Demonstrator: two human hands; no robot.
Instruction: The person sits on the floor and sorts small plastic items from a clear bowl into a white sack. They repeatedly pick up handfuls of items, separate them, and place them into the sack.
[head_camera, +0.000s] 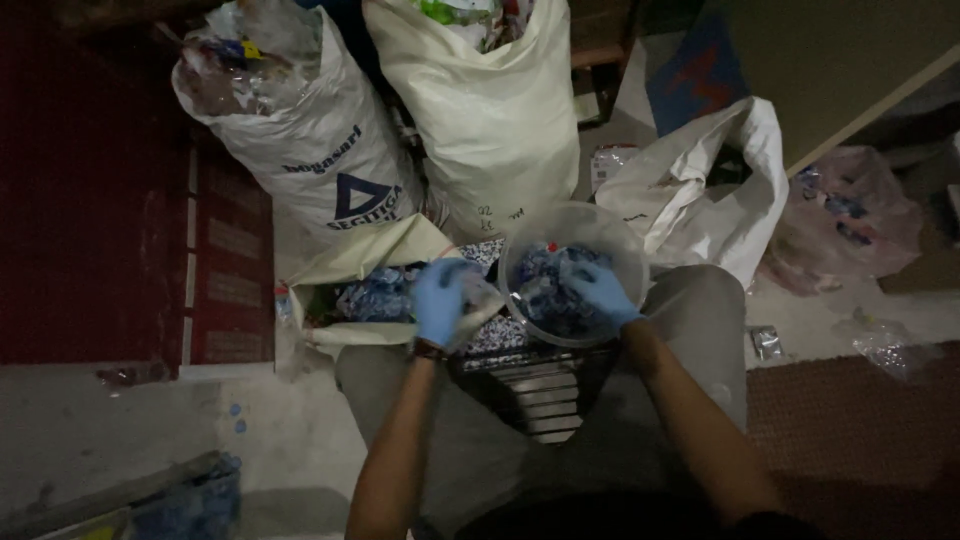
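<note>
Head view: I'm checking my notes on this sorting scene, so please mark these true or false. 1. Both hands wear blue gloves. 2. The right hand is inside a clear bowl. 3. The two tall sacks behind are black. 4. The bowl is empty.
1. True: the left hand and right hand both wear blue gloves.
2. True: the right hand reaches into the clear bowl.
3. False: the left sack and the sack beside it are white.
4. False: the bowl holds a heap of small blue pieces.

The two white sacks (330, 130) at the top are cut off by the frame's upper edge. The right hand's (598, 290) fingertips vanish inside the clear bowl (620, 240), whose blue contents are too blurred to identify.
</note>
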